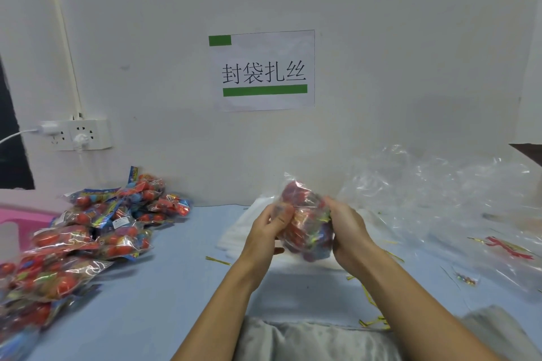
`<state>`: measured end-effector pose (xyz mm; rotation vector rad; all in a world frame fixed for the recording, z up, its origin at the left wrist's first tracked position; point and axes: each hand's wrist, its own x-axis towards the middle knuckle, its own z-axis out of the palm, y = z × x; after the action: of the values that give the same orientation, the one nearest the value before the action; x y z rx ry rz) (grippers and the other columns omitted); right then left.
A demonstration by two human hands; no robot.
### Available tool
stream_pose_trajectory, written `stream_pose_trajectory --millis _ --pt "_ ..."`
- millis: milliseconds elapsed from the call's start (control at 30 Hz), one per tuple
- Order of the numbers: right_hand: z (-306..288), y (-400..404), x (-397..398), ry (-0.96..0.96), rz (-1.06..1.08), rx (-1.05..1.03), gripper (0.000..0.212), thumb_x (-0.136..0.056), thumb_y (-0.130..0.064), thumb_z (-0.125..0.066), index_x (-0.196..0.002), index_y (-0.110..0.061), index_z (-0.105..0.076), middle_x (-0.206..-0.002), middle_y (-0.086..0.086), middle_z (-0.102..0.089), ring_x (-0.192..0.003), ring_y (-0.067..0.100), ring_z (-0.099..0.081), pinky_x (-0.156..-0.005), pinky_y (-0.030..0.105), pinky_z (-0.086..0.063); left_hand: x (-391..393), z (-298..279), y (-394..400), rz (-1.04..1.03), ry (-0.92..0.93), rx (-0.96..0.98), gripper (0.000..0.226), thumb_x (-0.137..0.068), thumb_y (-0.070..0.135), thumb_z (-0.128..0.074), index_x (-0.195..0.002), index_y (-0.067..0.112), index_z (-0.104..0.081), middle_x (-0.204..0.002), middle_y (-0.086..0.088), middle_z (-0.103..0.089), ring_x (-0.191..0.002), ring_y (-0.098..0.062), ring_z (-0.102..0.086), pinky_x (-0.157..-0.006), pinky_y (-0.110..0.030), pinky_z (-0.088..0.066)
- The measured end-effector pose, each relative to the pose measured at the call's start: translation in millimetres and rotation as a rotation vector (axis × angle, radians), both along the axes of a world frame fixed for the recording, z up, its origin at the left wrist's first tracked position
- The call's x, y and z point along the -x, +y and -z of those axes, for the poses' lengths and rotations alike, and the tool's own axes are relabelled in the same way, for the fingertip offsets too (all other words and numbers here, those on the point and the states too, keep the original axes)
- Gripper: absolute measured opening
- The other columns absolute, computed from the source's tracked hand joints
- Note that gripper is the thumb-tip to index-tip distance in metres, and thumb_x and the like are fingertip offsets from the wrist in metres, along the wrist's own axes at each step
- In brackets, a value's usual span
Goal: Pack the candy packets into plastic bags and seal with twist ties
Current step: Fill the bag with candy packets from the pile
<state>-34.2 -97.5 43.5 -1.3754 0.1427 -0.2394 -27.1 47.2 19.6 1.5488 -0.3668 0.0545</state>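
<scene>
Centrally, in the single head-worn view, two bare hands hold a clear plastic bag stuffed with red and multicoloured candy packets (305, 226) above a pale blue table surface (164, 287). The left hand (268, 231) has its fingers curled round the bag's left side, thumb pressed against the film. The right hand (347, 228) wraps the bag's right side, its fingers (328, 205) bent over the upper edge. The grip from both sides seems meant to bunch the contents together, so the loose bag mouth (290, 180), which sticks up just beyond the fingertips, can be gathered for tying. No tie is visibly on it yet, though motion blur makes that uncertain.

Far left of the left fingers lies a heaped pile of unpacked candy packets in shiny clear wrappers with red balls inside (88, 231), probably kept there as stock within easy reach. Right of the right fingers, a crumpled mound of empty transparent plastic bags (440, 199) spreads across the table. Thin gold and green twist ties (372, 321) are scattered below and beside the wrists, near the person's grey-clothed lap.

Beyond the fingertips rises a plain white wall, carrying a white paper sign with green bars and black Chinese characters (264, 70). A white wall socket with plugs (80, 133) sits to the upper left, and a pink plastic object (20, 217) shows at the left edge.
</scene>
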Motion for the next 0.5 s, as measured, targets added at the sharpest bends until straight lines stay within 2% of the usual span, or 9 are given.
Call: stream_pose_trajectory --millis 33,100,167,200,267,333,400,467,500 --pt "2.2 2.4 0.9 -0.018 0.015 0.048 0.037 -0.095 -0.026 -0.058 -0.066 -0.019 -0.079 -0.075 0.005 -0.076 -0.077 0.028 -0.072 -0.085 0.055 -0.057 -0.8 -0.3 -0.6 -0.026 0.041 0.016 0.055 -0.076 0.070 -0.054 -0.111 0.030 -0.067 -0.107 -0.001 -0.074 -0.097 -0.018 -0.068 -0.090 -0.044 -0.053" --pt "5.6 7.2 1.7 -0.075 -0.008 0.104 0.046 -0.102 -0.039 -0.049 -0.067 -0.036 -0.080 -0.074 -0.003 -0.077 -0.078 0.019 -0.074 -0.079 0.042 -0.061 -1.5 -0.9 -1.0 -0.069 0.105 0.044 0.061 -0.076 0.077 -0.055 -0.107 0.027 -0.071 -0.105 -0.005 -0.075 -0.095 -0.023 -0.068 -0.091 -0.046 -0.052" --pt "4.2 11.0 6.2 -0.139 -0.059 0.208 0.040 -0.104 -0.051 -0.036 -0.094 -0.055 -0.074 -0.089 -0.011 -0.077 -0.086 0.008 -0.073 -0.074 0.024 -0.056 -2.1 -1.0 0.0 -0.112 0.168 0.058 0.067 -0.074 0.079 -0.051 -0.105 0.025 -0.074 -0.103 -0.005 -0.076 -0.095 -0.025 -0.068 -0.084 -0.043 -0.050" --pt "2.9 11.7 8.7 -0.162 -0.081 0.277 0.035 -0.104 -0.055 -0.030 -0.107 -0.065 -0.064 -0.096 -0.016 -0.074 -0.089 0.004 -0.071 -0.076 0.020 -0.054 -3.4 -0.1 0.3 -0.126 0.196 0.062 0.068 -0.077 0.079 -0.048 -0.105 0.023 -0.075 -0.101 -0.006 -0.077 -0.092 -0.025 -0.068 -0.080 -0.040 -0.048" --pt "2.1 11.9 14.0 -0.207 -0.116 0.409 0.032 -0.101 -0.064 -0.021 -0.118 -0.079 -0.044 -0.107 -0.020 -0.067 -0.096 0.002 -0.067 -0.082 0.018 -0.052 -5.1 0.8 -0.2 -0.114 0.247 0.075 0.065 -0.085 0.076 -0.043 -0.108 0.024 -0.075 -0.099 -0.005 -0.078 -0.092 -0.024 -0.070 -0.079 -0.037 -0.048" --pt "1.1 13.9 22.1 -0.284 -0.165 0.475 0.034 -0.095 -0.073 -0.017 -0.121 -0.082 -0.037 -0.118 -0.020 -0.063 -0.104 0.000 -0.064 -0.086 0.015 -0.053 -6.3 -1.7 -0.8 -0.068 0.294 0.121 0.063 -0.091 0.073 -0.039 -0.114 0.026 -0.074 -0.104 -0.005 -0.077 -0.102 -0.027 -0.072 -0.091 -0.041 -0.052" --pt "-1.1 15.5 28.5 -0.383 -0.221 0.464 0.040 -0.091 -0.073 -0.021 -0.126 -0.076 -0.041 -0.121 -0.033 -0.057 -0.109 -0.009 -0.061 -0.090 0.009 -0.050 -7.8 -4.7 0.9 0.008 0.332 0.188 0.058 -0.095 0.068 -0.038 -0.119 0.028 -0.072 -0.115 -0.006 -0.074 -0.109 -0.028 -0.070 -0.104 -0.049 -0.048" --pt "-4.7 15.9 30.7 -0.440 -0.247 0.491 0.038 -0.094 -0.065 -0.027 -0.122 -0.069 -0.052 -0.118 -0.049 -0.050 -0.109 -0.024 -0.052 -0.088 -0.001 -0.042 -7.8 -4.6 3.5 0.091 0.348 0.217 0.054 -0.097 0.063 -0.041 -0.123 0.026 -0.071 -0.123 -0.008 -0.071 -0.114 -0.029 -0.067 -0.104 -0.049 -0.048" --pt "-5.2 15.8 30.9 -0.437 -0.249 0.519 0.035 -0.096 -0.062 -0.030 -0.115 -0.068 -0.059 -0.123 -0.049 -0.046 -0.110 -0.023 -0.052 -0.090 0.001 -0.042 -6.1 -3.6 3.5 0.141 0.373 0.204 0.053 -0.096 0.061 -0.045 -0.121 0.023 -0.072 -0.123 -0.010 -0.070 -0.113 -0.029 -0.068 -0.099 -0.045 -0.052"
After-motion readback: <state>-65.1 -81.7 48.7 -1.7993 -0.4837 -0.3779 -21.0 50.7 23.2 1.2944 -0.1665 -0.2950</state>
